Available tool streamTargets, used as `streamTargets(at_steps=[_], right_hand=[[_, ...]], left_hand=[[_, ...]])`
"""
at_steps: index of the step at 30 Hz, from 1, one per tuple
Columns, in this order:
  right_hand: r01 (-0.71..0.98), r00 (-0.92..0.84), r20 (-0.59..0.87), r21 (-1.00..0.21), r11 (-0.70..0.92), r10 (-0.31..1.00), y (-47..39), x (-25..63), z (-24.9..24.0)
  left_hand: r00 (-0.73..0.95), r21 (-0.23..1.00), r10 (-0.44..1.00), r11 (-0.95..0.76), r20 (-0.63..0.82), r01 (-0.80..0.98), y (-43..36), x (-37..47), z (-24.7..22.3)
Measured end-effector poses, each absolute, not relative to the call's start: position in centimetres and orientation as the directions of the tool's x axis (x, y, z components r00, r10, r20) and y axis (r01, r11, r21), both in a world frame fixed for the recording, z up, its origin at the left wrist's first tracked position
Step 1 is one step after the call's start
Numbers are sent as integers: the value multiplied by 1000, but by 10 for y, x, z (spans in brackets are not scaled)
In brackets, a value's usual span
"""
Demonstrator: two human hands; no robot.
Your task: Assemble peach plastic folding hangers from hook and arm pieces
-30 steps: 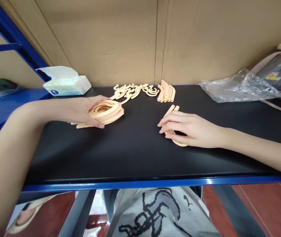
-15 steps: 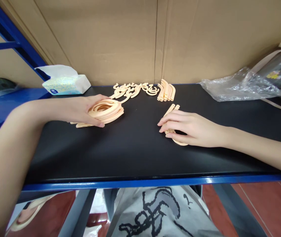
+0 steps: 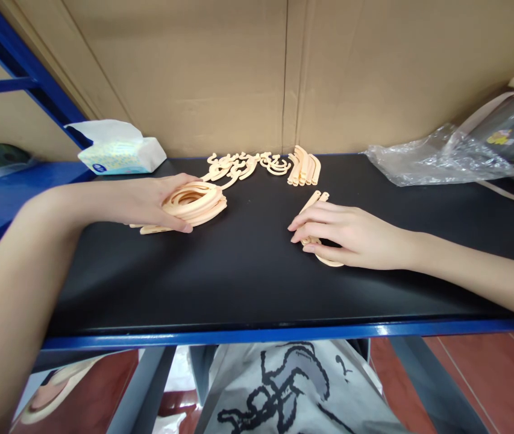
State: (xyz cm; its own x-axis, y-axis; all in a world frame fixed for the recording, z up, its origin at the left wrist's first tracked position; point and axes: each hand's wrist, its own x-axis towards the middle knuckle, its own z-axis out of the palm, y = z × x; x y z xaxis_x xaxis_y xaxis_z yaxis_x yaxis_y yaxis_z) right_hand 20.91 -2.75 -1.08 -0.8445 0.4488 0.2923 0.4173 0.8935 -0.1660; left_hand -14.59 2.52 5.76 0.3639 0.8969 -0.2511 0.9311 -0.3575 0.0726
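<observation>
On the left of the black tabletop, my left hand (image 3: pixel 161 202) is closed around the side of a stack of curved, beige, ring-like pieces (image 3: pixel 206 208), thumb in front and fingers behind. Flat ends of these pieces stick out below the wrist. My right hand (image 3: pixel 340 234) lies palm down, fingers slightly bent and apart, over a few slim beige pieces (image 3: pixel 310 201). Two straight ends with small holes show beyond its fingers, and a curved part shows under the thumb. The palm hides the rest of them.
Small beige hooks (image 3: pixel 241 166) lie in a loose pile at the back, beside a bundle of bent beige strips (image 3: pixel 304 169). A tissue pack (image 3: pixel 121 154) stands back left. Clear plastic wrap (image 3: pixel 419 160) and a bag (image 3: pixel 505 129) are back right. Cardboard (image 3: pixel 220 72) walls the rear.
</observation>
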Motion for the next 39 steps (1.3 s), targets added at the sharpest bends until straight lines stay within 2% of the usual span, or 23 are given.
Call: streamTargets(at_steps=[16, 39], right_hand=[[416, -846, 296, -155, 896, 444, -28, 209, -11], [428, -846, 278, -156, 890, 455, -28, 209, -10]], left_hand=[[334, 71, 907, -327, -255, 942, 27, -147, 57], [397, 61, 887, -394, -236, 917, 33, -156, 51]])
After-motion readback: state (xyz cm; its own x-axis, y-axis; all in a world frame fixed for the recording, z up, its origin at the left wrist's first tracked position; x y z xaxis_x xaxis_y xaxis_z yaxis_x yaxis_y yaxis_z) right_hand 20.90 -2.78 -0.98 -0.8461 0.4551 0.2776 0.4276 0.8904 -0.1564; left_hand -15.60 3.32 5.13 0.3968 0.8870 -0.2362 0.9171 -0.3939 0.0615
